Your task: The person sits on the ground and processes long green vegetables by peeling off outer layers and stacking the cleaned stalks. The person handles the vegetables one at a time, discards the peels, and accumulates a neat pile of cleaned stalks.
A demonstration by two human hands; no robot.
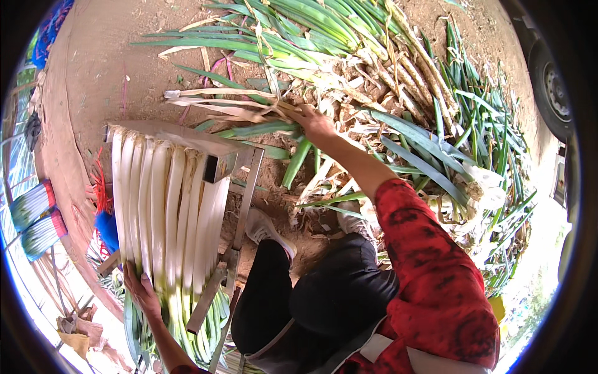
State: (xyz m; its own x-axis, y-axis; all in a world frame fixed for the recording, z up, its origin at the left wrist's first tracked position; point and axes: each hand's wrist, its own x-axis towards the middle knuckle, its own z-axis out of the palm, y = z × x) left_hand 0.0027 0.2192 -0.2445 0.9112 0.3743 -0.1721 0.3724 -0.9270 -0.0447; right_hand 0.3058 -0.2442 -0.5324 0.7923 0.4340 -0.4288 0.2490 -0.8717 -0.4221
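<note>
Peeled white green onion stalks point(161, 205) lie side by side on a metal rack point(247, 198), their root ends against its flat end plate point(177, 133). My left hand point(141, 290) rests flat along the outer side of these stalks, where white turns to green, its fingers extended. Out to the front, my right hand point(317, 125) has its fingers closed around dry tan leaves point(224, 100); its fingertips are blurred. Beyond it lies a heap of unpeeled green onions point(322, 32) with soil-stained shanks point(416, 84).
Stripped leaves point(486, 126) and dry husks litter the soil at right. A vehicle wheel point(553, 89) stands at the far right. Bundled green onions point(37, 224) lie at the left edge, near red strings point(100, 182) and something blue point(107, 231). My shoe point(268, 231) is beside the rack.
</note>
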